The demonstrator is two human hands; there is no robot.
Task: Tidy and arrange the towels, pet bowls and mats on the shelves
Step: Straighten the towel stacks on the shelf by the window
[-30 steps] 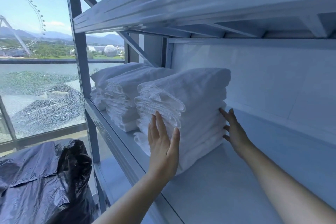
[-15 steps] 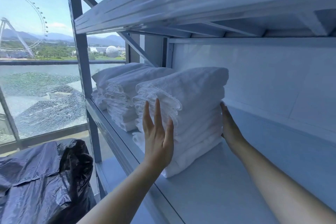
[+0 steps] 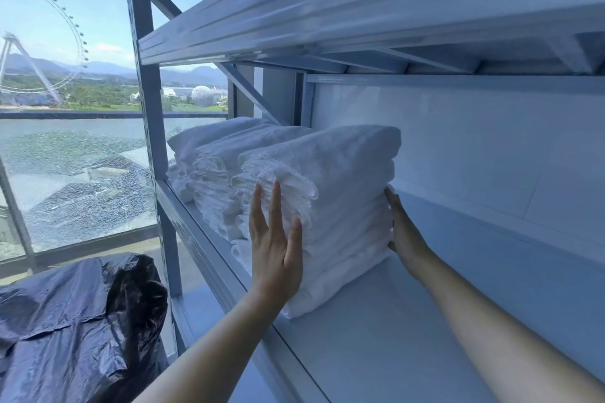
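Between the two hands sits the nearest towel stack (image 3: pixel 343 180), pinned front and side. Left hand (image 3: pixel 275 249) is flat, fingers straight and slightly spread, palm pressing the stack's ragged front face right at the shelf's front edge (image 3: pixel 226 271). Right hand (image 3: pixel 404 232) lies flat against the stack's right side, fingertips out of sight. Beyond the left hand, two more towel stacks (image 3: pixel 222 160) crowd just beside. Right of the right hand, the bare shelf board (image 3: pixel 425 337) runs wide.

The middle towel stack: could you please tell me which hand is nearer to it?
Left. The left hand lies flat on the front of the nearest stack, just beside the middle towel stack; the right hand touches the nearest stack's opposite side, farther off.
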